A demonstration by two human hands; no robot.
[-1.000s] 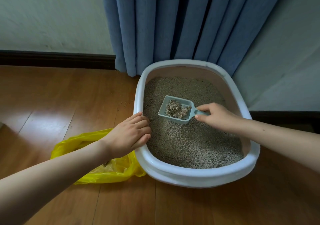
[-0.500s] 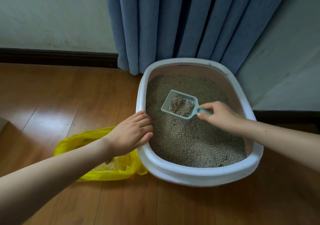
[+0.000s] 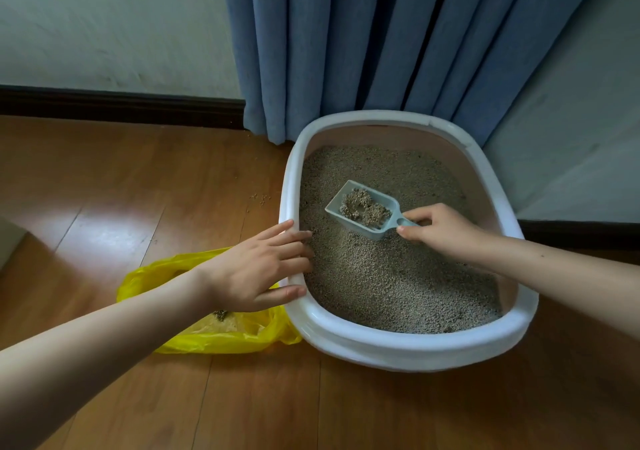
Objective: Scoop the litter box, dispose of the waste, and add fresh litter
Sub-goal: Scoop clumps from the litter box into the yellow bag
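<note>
1. Litter scoop [image 3: 363, 208]: pale blue-grey plastic with a slotted base. It carries a clump of soiled litter [image 3: 363, 207]. Over the last second it has drifted toward the far end of the litter box and tilted a little, and the loose grains have sifted down so that mostly clumps remain. Judged: sifting is about done, and carrying the load to the bag is the likely next step.
2. Right hand [image 3: 440, 229]: thumb and fingers pinch the scoop's handle and hold the scoop just above the litter bed, near the box's middle.
3. Left hand [image 3: 263, 266]: fingers straight and spread, resting flat on the near-left rim of the box and gripping nothing. Its position matches the earlier views, so it is steadying the box.
4. Litter box [image 3: 408, 345]: white oval tray with a pale pink inner wall. It sits on the floor against the curtain and holds grey-beige granular litter [image 3: 398, 283] in an uneven bed.
5. Waste bag [image 3: 214, 338]: yellow plastic, open, lying on the floor and touching the box's near-left side, partly under the left forearm. A little waste shows inside, so at least one load has been disposed of. No fresh litter supply is in view.
6. Floor [image 3: 121, 207]: glossy wood-look boards, with a few stray granules [image 3: 259, 198] beside the box's left edge.
7. Room: blue pleated curtain [image 3: 381, 44] behind the box, pale walls and a dark skirting board [image 3: 121, 103].
</note>
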